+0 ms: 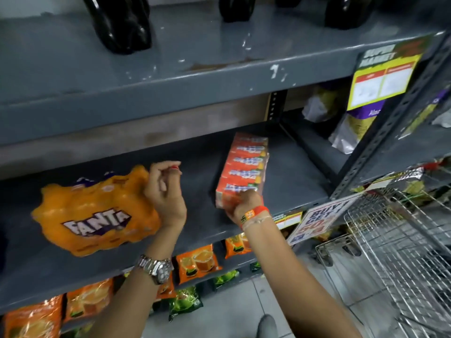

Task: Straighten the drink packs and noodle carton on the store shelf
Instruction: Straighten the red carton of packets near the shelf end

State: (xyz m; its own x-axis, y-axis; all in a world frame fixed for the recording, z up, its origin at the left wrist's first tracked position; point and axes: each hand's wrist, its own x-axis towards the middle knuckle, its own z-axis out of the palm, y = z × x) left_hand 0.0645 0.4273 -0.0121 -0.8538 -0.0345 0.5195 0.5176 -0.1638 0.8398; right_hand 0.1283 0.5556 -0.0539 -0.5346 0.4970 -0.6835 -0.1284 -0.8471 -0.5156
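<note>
An orange shrink-wrapped Fanta pack [95, 211] lies on the grey middle shelf [292, 181] at the left, turned at a slant. My left hand [164, 191] hovers at its right end, fingers curled and apart, holding nothing. To the right stands an orange-red pack of small drink cartons [246, 164], running front to back on the shelf. My right hand [244, 203] grips its near end at the shelf's front edge. I see no noodle carton that I can make out.
Dark soda bottles [122, 25] stand on the shelf above. Orange and green pouches [197, 262] fill the shelves below. A wire shopping cart [395, 240] stands at the right, beside a hanging promo sign [319, 220]. Bags [353, 128] sit in the adjoining bay.
</note>
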